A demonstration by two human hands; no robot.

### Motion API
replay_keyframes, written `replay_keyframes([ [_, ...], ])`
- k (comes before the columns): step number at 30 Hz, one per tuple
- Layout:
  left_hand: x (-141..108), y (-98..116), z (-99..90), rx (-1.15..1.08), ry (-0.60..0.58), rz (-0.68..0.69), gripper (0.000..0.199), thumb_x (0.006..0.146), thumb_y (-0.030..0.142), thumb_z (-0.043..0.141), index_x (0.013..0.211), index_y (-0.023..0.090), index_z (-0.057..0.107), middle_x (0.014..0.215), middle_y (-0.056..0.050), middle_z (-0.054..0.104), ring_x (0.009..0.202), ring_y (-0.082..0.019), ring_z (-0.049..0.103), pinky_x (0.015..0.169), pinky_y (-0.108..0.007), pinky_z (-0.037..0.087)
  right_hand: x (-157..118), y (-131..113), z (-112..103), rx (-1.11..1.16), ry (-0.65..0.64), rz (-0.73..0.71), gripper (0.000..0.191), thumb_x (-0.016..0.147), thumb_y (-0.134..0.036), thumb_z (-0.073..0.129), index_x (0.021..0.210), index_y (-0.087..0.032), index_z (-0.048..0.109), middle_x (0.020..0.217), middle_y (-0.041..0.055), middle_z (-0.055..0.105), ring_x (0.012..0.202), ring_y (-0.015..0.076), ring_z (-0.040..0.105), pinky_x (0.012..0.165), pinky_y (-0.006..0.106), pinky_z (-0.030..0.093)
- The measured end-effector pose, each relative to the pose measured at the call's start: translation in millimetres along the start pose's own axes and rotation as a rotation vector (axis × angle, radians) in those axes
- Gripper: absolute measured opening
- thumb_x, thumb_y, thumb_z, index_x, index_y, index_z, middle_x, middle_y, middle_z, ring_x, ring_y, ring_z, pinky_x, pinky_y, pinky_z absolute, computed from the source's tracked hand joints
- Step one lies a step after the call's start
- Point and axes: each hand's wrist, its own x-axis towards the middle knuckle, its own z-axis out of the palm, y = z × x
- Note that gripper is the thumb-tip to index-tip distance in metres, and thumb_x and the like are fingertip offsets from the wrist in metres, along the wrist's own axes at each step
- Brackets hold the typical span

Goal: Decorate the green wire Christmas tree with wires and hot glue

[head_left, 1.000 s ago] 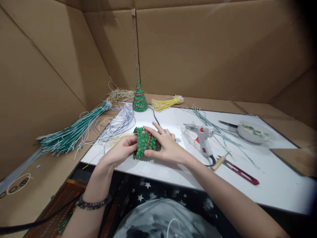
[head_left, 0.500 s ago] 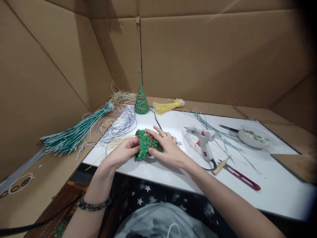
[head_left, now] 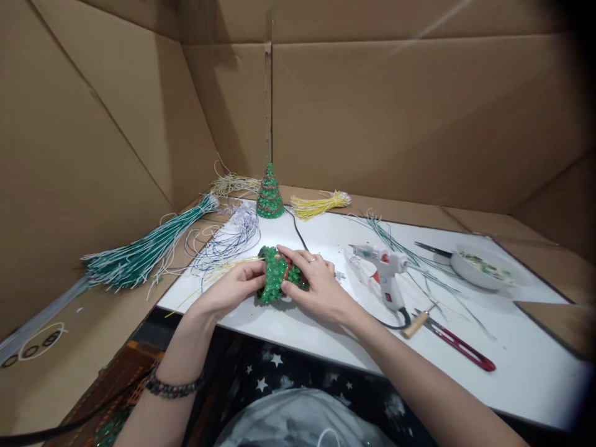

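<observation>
A green beaded Christmas tree (head_left: 275, 273) with red bead strands lies on its side, its wide base turned to the left. My right hand (head_left: 316, 279) is wrapped over its narrower part, thumb on the near side and fingers over the top. At the base, the fingers of my left hand (head_left: 239, 284) are closed on the rim; their tips are partly hidden by the beads. Behind them a second beaded tree (head_left: 270, 197) with red strands stands upright.
On the white table (head_left: 335, 354), a glue gun (head_left: 387, 273), a wooden-handled tool (head_left: 416, 325) and red thread snips (head_left: 460, 344) lie to the right. Beyond are a white bowl (head_left: 479, 276) and yellow wires (head_left: 319, 203). Green wires (head_left: 153, 248) lie at left.
The raised fingers of my right hand have come down closer together over the beaded tree. The tree has turned slightly. The whole view has shifted a little.
</observation>
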Motion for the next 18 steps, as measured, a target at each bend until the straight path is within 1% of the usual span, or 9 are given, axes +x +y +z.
replay_keyframes([
  [3,-1.2,0.0,-5.0,0.036,-0.011,-0.007,0.031,0.082,0.041,0.071,0.099,0.015,0.073,0.078,-0.003,0.064,0.07,-0.013,0.051,0.066,-0.023,0.038,0.5,0.2,0.9,0.01,0.009,0.01,0.06,0.09,-0.041,0.056,0.147,-0.045,0.036,0.126,0.0028,0.059,0.113,0.0275,0.05,0.099,0.048,0.031],
  [5,-2.0,0.6,-8.6,0.064,-0.006,-0.006,0.024,0.086,0.036,0.066,0.094,0.015,0.073,0.077,-0.002,0.062,0.07,-0.013,0.05,0.066,-0.023,0.037,0.6,0.3,1.6,0.009,0.015,0.014,0.06,0.09,-0.041,0.057,0.146,-0.045,0.036,0.123,0.0025,0.06,0.112,0.0273,0.05,0.099,0.047,0.031],
  [7,-3.0,2.2,-11.3,0.069,-0.014,-0.001,0.021,0.087,0.034,0.064,0.092,0.016,0.073,0.079,-0.003,0.061,0.072,-0.013,0.05,0.068,-0.024,0.038,0.5,-0.1,2.2,0.002,0.024,0.019,0.06,0.089,-0.04,0.057,0.146,-0.045,0.037,0.121,0.0026,0.061,0.111,0.0274,0.05,0.098,0.047,0.031],
  [9,-4.3,4.5,-12.6,0.06,-0.049,0.01,0.025,0.086,0.038,0.065,0.094,0.016,0.073,0.08,-0.003,0.061,0.073,-0.014,0.051,0.068,-0.025,0.038,0.5,-1.3,2.7,-0.002,0.035,0.03,0.062,0.089,-0.038,0.057,0.146,-0.044,0.037,0.119,0.0032,0.061,0.11,0.0276,0.05,0.098,0.046,0.031],
  [12,-5.9,6.8,-12.4,0.09,-0.099,0.029,0.037,0.083,0.046,0.068,0.103,0.015,0.072,0.086,-0.005,0.064,0.073,-0.014,0.052,0.067,-0.025,0.039,1.0,-3.8,2.7,0.005,0.04,0.056,0.066,0.087,-0.037,0.059,0.149,-0.042,0.034,0.119,0.0042,0.06,0.11,0.0275,0.05,0.098,0.046,0.031],
  [15,-6.0,6.1,-11.6,0.133,-0.097,0.033,0.043,0.081,0.049,0.072,0.107,0.015,0.071,0.094,-0.008,0.066,0.08,-0.016,0.056,0.071,-0.026,0.041,1.8,-6.1,2.0,0.001,0.029,0.074,0.068,0.087,-0.037,0.059,0.15,-0.041,0.033,0.121,0.0047,0.059,0.112,0.0276,0.05,0.098,0.045,0.031],
  [18,-4.9,3.5,-11.7,0.109,-0.097,0.021,0.044,0.08,0.051,0.073,0.107,0.015,0.071,0.094,-0.008,0.067,0.082,-0.017,0.057,0.072,-0.026,0.041,2.2,-8.1,0.5,-0.016,0.013,0.087,0.068,0.087,-0.037,0.059,0.15,-0.04,0.034,0.119,0.0054,0.059,0.112,0.0282,0.05,0.097,0.045,0.031],
])
